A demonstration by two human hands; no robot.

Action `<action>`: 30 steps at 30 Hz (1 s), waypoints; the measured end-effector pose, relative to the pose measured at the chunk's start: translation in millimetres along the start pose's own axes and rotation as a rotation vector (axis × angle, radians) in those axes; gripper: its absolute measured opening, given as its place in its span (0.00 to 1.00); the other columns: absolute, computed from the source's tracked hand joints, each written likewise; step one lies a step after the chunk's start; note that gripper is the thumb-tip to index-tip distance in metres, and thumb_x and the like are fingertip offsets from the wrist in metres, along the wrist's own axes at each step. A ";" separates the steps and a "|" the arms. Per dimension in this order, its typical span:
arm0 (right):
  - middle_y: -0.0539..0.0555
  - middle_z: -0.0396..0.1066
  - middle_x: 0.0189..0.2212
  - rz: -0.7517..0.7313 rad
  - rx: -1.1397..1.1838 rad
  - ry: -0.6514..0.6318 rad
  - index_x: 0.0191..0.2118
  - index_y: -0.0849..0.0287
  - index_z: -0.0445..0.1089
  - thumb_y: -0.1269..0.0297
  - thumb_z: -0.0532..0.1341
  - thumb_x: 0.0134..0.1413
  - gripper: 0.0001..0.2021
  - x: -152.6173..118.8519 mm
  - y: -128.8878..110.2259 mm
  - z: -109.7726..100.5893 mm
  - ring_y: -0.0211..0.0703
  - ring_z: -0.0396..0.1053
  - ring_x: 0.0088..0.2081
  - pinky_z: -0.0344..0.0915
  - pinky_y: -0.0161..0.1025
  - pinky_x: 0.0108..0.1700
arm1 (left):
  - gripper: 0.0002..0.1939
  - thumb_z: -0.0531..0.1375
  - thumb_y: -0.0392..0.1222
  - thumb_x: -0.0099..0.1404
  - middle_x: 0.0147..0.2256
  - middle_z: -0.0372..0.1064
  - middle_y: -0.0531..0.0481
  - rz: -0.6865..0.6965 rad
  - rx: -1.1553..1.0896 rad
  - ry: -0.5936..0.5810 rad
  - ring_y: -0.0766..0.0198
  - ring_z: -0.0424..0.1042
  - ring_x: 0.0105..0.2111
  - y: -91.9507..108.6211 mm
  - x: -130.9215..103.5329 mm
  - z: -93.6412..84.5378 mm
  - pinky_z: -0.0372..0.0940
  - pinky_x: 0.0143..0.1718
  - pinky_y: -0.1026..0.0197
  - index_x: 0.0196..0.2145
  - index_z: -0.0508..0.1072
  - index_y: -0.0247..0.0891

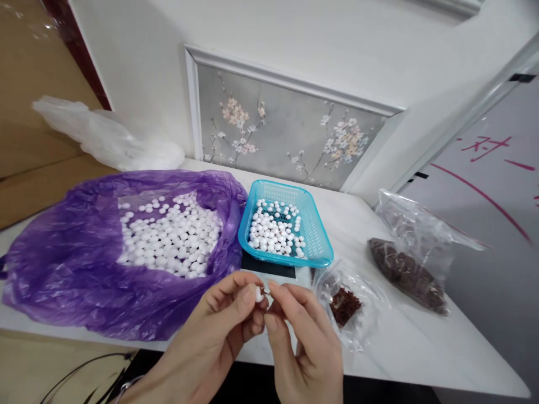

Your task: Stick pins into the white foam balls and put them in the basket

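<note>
Between the thumb and fingers of my left hand [219, 331] is a small white ball [258, 294]. My right hand [309, 342] is pinched close beside it, fingertips at a tiny copper-brown piece [265, 291] that meets the ball; its exact shape is too small to make out. Behind the hands, a blue plastic basket [318, 227] contains many white balls, some showing brown bits. On the left, a purple plastic bag [54, 269] lies spread open with a heap of loose white balls [172, 241] inside. Right of my hands, an opened clear bag [368, 317] holds small copper-brown pieces [345, 306].
A clear zip bag [408, 275] with dark brown contents lies farther right on the white tabletop [425, 342]. Crumpled white plastic [122, 143] and cardboard [37, 90] are at the left back. A whiteboard [484, 185] leans at the right.
</note>
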State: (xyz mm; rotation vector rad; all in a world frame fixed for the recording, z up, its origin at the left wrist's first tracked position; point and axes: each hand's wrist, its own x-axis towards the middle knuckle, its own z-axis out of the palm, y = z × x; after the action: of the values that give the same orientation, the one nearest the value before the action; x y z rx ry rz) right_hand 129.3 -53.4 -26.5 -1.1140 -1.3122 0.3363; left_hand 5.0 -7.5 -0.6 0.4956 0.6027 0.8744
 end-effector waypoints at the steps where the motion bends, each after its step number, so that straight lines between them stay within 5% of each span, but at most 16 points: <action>1: 0.56 0.73 0.41 -0.046 -0.022 -0.029 0.56 0.46 0.73 0.77 0.60 0.58 0.24 1.3 0.5 -1.1 0.47 0.76 0.41 0.75 0.40 0.39 | 0.05 0.68 0.40 0.62 0.27 0.72 0.54 0.011 0.018 -0.001 0.74 0.68 0.25 -0.2 -0.1 -0.1 0.68 0.32 0.71 0.32 0.79 0.36; 7: 0.58 0.70 0.40 -0.214 -0.113 -0.022 0.55 0.59 0.73 0.82 0.58 0.60 0.21 1.3 2.3 3.3 0.41 0.74 0.39 0.75 0.34 0.38 | 0.09 0.68 0.40 0.61 0.24 0.69 0.56 0.069 0.059 0.034 0.73 0.65 0.25 -3.4 -2.1 5.0 0.67 0.30 0.71 0.26 0.76 0.35; 17: 0.65 0.73 0.41 -0.494 -0.468 0.045 0.56 0.70 0.71 0.79 0.58 0.62 0.18 -2.1 10.1 9.6 0.49 0.74 0.40 0.77 0.40 0.38 | 0.12 0.70 0.42 0.59 0.24 0.69 0.56 0.097 0.069 0.131 0.72 0.65 0.25 -9.7 -0.5 4.5 0.67 0.32 0.71 0.24 0.73 0.35; 20: 0.65 0.73 0.39 -0.465 -0.526 -0.013 0.58 0.70 0.69 0.79 0.56 0.63 0.19 -4.2 12.5 8.7 0.50 0.75 0.38 0.78 0.42 0.36 | 0.12 0.70 0.42 0.59 0.23 0.69 0.56 0.113 0.068 0.132 0.72 0.66 0.25 -9.6 1.1 4.3 0.67 0.31 0.71 0.24 0.73 0.35; 23: 0.68 0.71 0.47 -0.430 -0.531 -0.109 0.62 0.68 0.64 0.80 0.55 0.62 0.23 -4.3 12.8 3.4 0.55 0.73 0.47 0.77 0.47 0.43 | 0.12 0.69 0.41 0.60 0.23 0.70 0.56 0.136 0.049 0.130 0.74 0.67 0.24 -6.2 3.0 6.0 0.68 0.29 0.73 0.24 0.74 0.35; 26: 0.63 0.70 0.52 -0.280 -0.348 -0.198 0.69 0.62 0.53 0.77 0.56 0.63 0.30 -0.7 9.7 -7.4 0.48 0.72 0.50 0.75 0.41 0.48 | 0.06 0.71 0.40 0.58 0.23 0.72 0.56 0.118 0.004 0.076 0.74 0.69 0.23 0.2 3.4 11.1 0.70 0.28 0.73 0.30 0.79 0.37; 30: 0.53 0.73 0.46 -0.082 -0.208 -0.071 0.69 0.50 0.52 0.75 0.56 0.63 0.31 2.5 4.9 -20.8 0.36 0.74 0.39 0.73 0.34 0.45 | 0.11 0.75 0.36 0.49 0.28 0.78 0.52 0.052 -0.069 0.109 0.74 0.73 0.24 7.9 0.7 19.1 0.73 0.29 0.74 0.31 0.82 0.37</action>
State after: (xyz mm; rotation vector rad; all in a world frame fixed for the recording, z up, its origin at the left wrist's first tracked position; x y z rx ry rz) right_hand 150.2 -58.7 -26.1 -1.2268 -1.4767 0.1827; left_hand 13.7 -5.5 18.1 0.4044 0.6592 0.9729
